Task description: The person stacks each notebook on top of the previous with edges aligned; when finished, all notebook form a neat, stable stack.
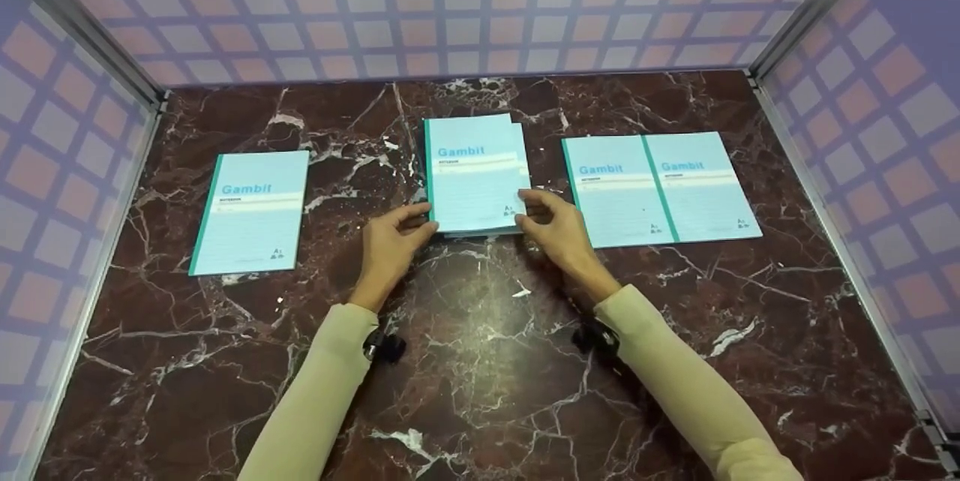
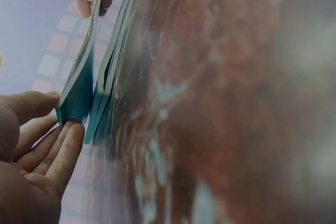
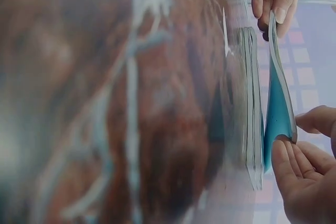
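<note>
Both hands hold a light blue notebook (image 1: 471, 184) with a green spine, its cover reading "Gambit", at the middle of the table. My left hand (image 1: 393, 245) pinches the lower spine edge between thumb and fingers. At the opposite edge, near the lower right corner, my right hand (image 1: 559, 233) grips with thumb above and fingers below. The wrist views show this notebook bent a little and raised over a small stack of notebooks (image 2: 107, 85). From above, the stack mostly hides under it, with a strip of one notebook (image 1: 520, 143) showing at the right.
One more notebook (image 1: 251, 214) lies alone to the left. On the right, two notebooks lie edge to edge, the nearer one (image 1: 615, 196) beside my right hand and the other (image 1: 705, 188) farther out. Tiled-pattern walls (image 1: 450, 16) border the dark marbled table (image 1: 480, 361).
</note>
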{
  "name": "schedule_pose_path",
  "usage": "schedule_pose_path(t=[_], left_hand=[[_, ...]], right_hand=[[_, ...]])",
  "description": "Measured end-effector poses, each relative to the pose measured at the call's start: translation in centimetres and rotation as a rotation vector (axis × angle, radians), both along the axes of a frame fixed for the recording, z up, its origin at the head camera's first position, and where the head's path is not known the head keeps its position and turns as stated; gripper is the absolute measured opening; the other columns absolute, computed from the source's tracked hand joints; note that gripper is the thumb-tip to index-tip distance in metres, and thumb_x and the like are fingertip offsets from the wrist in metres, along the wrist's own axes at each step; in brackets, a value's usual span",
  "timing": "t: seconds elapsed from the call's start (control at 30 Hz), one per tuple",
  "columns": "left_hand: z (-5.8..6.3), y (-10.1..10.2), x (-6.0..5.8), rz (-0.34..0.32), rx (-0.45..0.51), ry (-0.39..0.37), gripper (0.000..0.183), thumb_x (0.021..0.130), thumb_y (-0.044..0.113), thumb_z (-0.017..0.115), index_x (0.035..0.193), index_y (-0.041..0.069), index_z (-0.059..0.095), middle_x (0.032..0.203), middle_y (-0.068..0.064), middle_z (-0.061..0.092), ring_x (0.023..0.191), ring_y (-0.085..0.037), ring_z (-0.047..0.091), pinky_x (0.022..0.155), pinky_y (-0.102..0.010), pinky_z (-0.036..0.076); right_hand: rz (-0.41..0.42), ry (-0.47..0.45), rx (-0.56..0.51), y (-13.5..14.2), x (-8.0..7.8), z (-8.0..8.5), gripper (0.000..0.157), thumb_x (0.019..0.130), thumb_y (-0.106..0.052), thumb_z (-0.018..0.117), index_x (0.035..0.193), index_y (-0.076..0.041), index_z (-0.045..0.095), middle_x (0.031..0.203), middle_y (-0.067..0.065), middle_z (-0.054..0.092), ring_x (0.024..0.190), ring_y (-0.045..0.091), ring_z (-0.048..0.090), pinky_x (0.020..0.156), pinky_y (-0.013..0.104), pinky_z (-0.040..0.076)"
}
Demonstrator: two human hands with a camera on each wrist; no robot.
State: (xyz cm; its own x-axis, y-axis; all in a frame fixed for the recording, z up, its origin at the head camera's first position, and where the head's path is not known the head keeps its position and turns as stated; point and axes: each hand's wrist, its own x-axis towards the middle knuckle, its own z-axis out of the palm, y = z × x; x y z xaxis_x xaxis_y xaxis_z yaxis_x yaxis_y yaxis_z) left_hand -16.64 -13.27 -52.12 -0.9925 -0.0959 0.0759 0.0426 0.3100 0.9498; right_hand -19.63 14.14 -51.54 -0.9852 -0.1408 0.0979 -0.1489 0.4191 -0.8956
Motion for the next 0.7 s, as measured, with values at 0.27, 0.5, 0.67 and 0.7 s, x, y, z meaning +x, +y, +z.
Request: schedule_pose_path(t=[0.27,0.5,0.67,0.7], left_hand=[[0.0,1.3,-0.6,0.015,-0.088,0.001,0.030,0.093,0.008,0.084,0.122,0.003,0.080,0.103,-0.015,0.080,0.093,-0.026,0.079,0.077,-0.034,0.065],[0.2,2.1,-0.9,0.042,-0.127,-0.024,0.029,0.093,0.010,0.085,0.121,0.007,0.081,0.100,-0.011,0.081,0.090,-0.024,0.078,0.085,-0.040,0.063],[0.1,2.2,-0.9,0.037,-0.161,-0.031,0.029,0.092,0.011,0.086,0.121,0.007,0.081,0.098,-0.010,0.081,0.090,-0.025,0.078,0.111,-0.050,0.050],[0.0,2.2,-0.9,0.035,-0.162,-0.030,0.029,0.092,0.011,0.086,0.120,0.007,0.081,0.099,-0.010,0.081,0.090,-0.025,0.078,0.111,-0.050,0.050]], right_hand=[[-0.012,-0.028,0.030,0.9,-0.3,0.2,0.039,0.097,-0.002,0.077,0.135,0.002,0.069,0.121,0.018,0.073,0.111,0.032,0.069,0.098,0.040,0.058],[-0.024,-0.037,0.031,1.3,-0.7,0.2,0.039,0.096,0.000,0.076,0.134,0.005,0.069,0.120,0.020,0.073,0.109,0.033,0.070,0.097,0.038,0.059],[-0.027,-0.053,0.078,1.6,-0.6,0.0,0.040,0.095,0.000,0.077,0.134,0.004,0.069,0.123,0.020,0.070,0.106,0.032,0.070,0.094,0.039,0.060],[-0.023,-0.048,0.090,1.6,-0.6,0.0,0.040,0.094,0.000,0.077,0.134,0.005,0.069,0.124,0.020,0.070,0.106,0.032,0.070,0.094,0.039,0.060]])
